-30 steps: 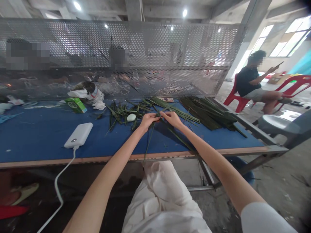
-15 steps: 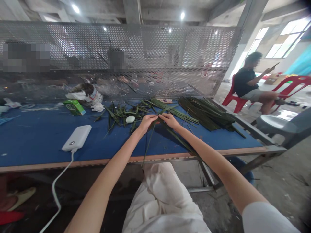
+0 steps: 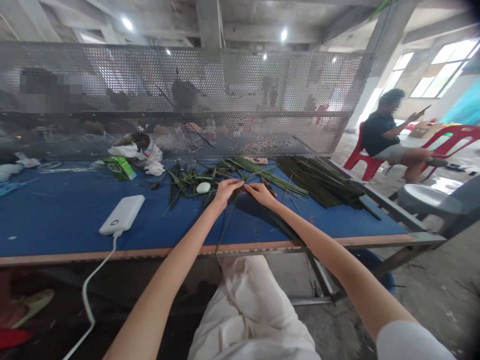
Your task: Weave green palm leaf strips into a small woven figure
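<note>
my left hand (image 3: 227, 190) + right hand (image 3: 261, 193): pinching leaf strips (image 3: 283, 225)
egg (image 3: 203, 187): just one
green carton (image 3: 119, 168): one, can't see inside

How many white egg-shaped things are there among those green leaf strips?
1: the white egg-shaped thing lies just left of the left hand, among green leaf strips. Others may be hidden beneath.
</note>
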